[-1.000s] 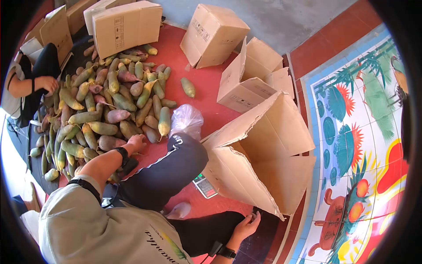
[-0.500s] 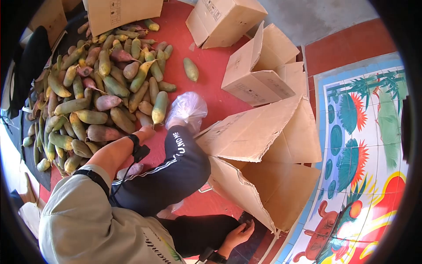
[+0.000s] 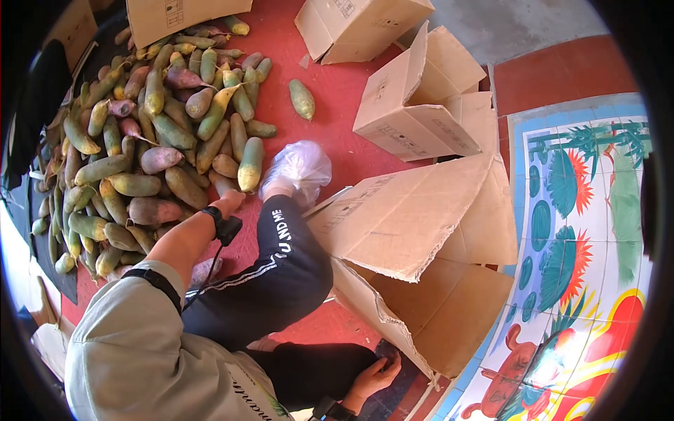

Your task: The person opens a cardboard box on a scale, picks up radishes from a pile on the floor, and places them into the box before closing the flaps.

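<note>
My left hand (image 3: 229, 201) reaches down to the near edge of a heap of green and reddish radishes (image 3: 181, 184). Its fingertips are right at the yellow tip of a thick green radish (image 3: 250, 163), and its fingers are mostly hidden, so I cannot tell how they are closed. A reddish radish (image 3: 221, 184) lies just beyond the hand. Over by my dark-trousered knee rests my right hand (image 3: 375, 377), fingers loosely curled and apart, with nothing in it. My foot is wrapped in a clear plastic bag (image 3: 302, 172) beside the green radish.
A large open cardboard box (image 3: 449, 302) stands to the right of my leg. Behind it are another open box (image 3: 414, 126) and a third carton (image 3: 358, 28). One loose radish (image 3: 302, 99) lies on the red floor (image 3: 337, 105). Painted tiles (image 3: 562, 231) line the right side.
The whole view has shifted slightly. My left hand stays by the green radish, and my right hand stays by the knee, its fingers a little more curled.
</note>
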Action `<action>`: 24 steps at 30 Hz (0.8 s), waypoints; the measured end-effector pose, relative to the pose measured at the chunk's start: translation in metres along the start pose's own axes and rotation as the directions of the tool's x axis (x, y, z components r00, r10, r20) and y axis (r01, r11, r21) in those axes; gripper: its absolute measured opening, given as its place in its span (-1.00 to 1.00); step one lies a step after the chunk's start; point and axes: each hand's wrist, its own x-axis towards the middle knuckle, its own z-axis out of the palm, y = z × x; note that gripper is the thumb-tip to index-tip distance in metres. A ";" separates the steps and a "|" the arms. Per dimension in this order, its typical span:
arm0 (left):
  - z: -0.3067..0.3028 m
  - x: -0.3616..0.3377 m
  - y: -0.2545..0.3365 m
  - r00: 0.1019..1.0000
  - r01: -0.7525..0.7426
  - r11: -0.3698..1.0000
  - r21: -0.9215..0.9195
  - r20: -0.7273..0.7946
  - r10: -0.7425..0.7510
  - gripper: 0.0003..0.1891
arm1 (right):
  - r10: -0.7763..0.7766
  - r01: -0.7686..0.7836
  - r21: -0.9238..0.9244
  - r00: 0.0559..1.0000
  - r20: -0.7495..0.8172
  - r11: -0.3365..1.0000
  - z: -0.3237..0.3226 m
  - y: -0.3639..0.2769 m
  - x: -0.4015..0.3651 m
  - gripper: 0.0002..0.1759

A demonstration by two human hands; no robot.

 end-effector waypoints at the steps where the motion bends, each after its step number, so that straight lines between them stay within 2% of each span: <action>1: -0.009 0.002 0.003 0.994 -0.061 0.991 0.121 0.099 0.050 -0.86 | -0.036 0.036 -0.012 0.999 -0.009 0.999 0.001 0.001 0.000 -0.67; 2: -0.015 -0.003 0.014 0.994 -0.067 0.990 0.126 0.096 0.055 -0.86 | -0.033 0.032 -0.006 0.999 -0.012 0.999 0.001 -0.003 0.000 -0.67; 4: -0.029 -0.019 0.037 0.974 -0.207 0.963 0.176 0.127 0.186 -0.83 | -0.023 0.023 0.003 1.000 0.005 1.000 -0.003 -0.013 0.002 -0.67; 5: -0.035 -0.028 0.045 0.973 -0.212 0.960 0.181 0.126 0.191 -0.83 | -0.019 0.019 0.008 1.000 0.002 1.000 -0.004 -0.014 0.001 -0.67; 7: -0.048 -0.049 0.066 0.990 -0.132 0.987 -0.088 0.030 0.135 -0.84 | -0.021 0.021 0.036 1.000 0.004 0.999 -0.005 -0.016 0.003 -0.67; 9: -0.057 -0.075 0.089 0.985 -0.175 0.983 -0.052 -0.008 0.175 -0.85 | 0.011 -0.011 0.047 1.000 0.003 0.999 -0.005 -0.020 0.004 -0.68; 11: -0.069 -0.100 0.106 0.975 -0.208 0.962 -0.178 0.035 0.218 -0.85 | 0.045 -0.045 0.056 0.999 0.002 0.997 -0.006 -0.025 0.005 -0.68; 12: -0.078 -0.112 0.113 0.918 -0.387 0.918 0.086 0.130 0.375 -0.84 | 0.059 -0.057 0.124 0.998 -0.017 0.991 -0.005 -0.028 0.005 -0.68; 13: -0.079 -0.128 0.121 0.912 -0.400 0.911 0.094 0.134 0.387 -0.84 | 0.074 -0.066 0.190 0.997 -0.037 0.979 -0.004 -0.031 0.005 -0.69; 15: -0.073 -0.157 0.133 0.926 -0.355 0.935 0.002 0.138 0.351 -0.85 | 0.069 -0.058 0.208 0.996 -0.047 0.976 -0.005 -0.034 0.007 -0.69; 17: -0.073 -0.174 0.138 0.902 -0.413 0.909 0.057 0.165 0.400 -0.84 | 0.069 -0.056 0.221 0.996 -0.053 0.974 -0.007 -0.032 0.006 -0.69; 19: -0.073 -0.190 0.147 0.909 -0.379 0.924 0.053 0.209 0.360 -0.84 | 0.018 0.000 0.207 0.996 -0.087 0.978 -0.001 -0.023 0.005 -0.68; 21: -0.074 -0.216 0.164 0.886 -0.414 0.908 0.064 0.257 0.386 -0.82 | 0.040 -0.017 0.218 0.994 -0.102 0.976 0.000 -0.020 0.005 -0.67; 23: -0.074 -0.240 0.178 0.824 -0.535 0.844 0.037 0.241 0.512 -0.83 | 0.049 -0.037 0.208 0.997 -0.053 0.977 -0.003 -0.024 0.003 -0.65; 24: -0.073 -0.252 0.189 0.813 -0.548 0.836 -0.002 0.233 0.533 -0.85 | 0.071 -0.053 0.243 0.995 -0.065 0.968 -0.002 -0.024 0.003 -0.64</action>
